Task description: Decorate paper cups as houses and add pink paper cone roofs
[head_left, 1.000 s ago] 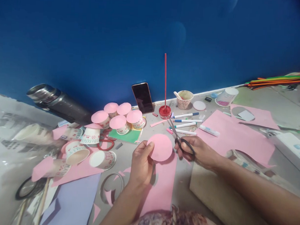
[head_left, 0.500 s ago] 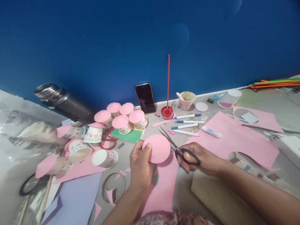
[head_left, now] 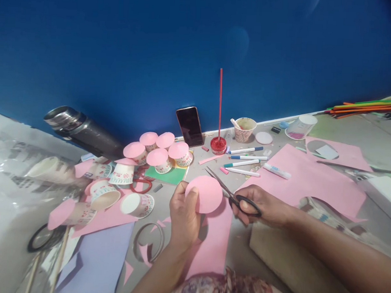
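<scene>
Facing a deep blue wall point(head_left: 122, 41) filling the whole upper half and darkening toward its top corners. Catching two faint round glare spots point(head_left: 237, 41) high on that wall. Ending at the wall's foot in a thin pale strip point(head_left: 263, 122) slanting up to the right. Giving way, out from the wall, to a dull grey floor point(head_left: 359, 126) under soft, even light. Showing, toward the wall's left end, crinkled clear plastic sheeting point(head_left: 8, 174) glinting with pale reflections.
</scene>
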Motion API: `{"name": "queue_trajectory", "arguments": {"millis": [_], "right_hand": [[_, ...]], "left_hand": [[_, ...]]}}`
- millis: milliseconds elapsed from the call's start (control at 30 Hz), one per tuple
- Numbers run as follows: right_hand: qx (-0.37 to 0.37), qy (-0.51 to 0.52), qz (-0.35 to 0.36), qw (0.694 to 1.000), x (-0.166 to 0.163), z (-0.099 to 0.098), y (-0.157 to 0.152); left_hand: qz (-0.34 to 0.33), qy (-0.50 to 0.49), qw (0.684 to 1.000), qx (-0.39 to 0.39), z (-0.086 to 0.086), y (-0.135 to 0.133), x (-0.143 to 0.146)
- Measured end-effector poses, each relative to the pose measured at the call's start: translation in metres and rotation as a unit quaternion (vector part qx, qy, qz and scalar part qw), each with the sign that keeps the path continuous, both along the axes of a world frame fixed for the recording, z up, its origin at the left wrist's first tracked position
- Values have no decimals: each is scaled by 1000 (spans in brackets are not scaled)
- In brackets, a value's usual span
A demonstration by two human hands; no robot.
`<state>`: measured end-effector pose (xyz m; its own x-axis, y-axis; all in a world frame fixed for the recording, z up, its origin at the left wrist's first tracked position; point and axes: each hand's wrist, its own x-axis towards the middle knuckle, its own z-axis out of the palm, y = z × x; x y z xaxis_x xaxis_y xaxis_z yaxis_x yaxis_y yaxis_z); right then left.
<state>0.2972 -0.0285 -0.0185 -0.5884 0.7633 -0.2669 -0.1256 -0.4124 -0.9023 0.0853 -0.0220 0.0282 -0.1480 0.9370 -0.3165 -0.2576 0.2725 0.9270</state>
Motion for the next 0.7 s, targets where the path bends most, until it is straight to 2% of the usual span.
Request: {"name": "queue_trajectory", "arguments": {"millis": [400, 700], "right_hand": [[24, -13, 19, 999, 5, -7, 0], [-1, -36, 18, 999, 4, -5, 0]], "left_hand": [[-3, -1, 1000, 0, -4, 1, -1], [-7, -25, 1000, 1, -4, 0, -2]]}}
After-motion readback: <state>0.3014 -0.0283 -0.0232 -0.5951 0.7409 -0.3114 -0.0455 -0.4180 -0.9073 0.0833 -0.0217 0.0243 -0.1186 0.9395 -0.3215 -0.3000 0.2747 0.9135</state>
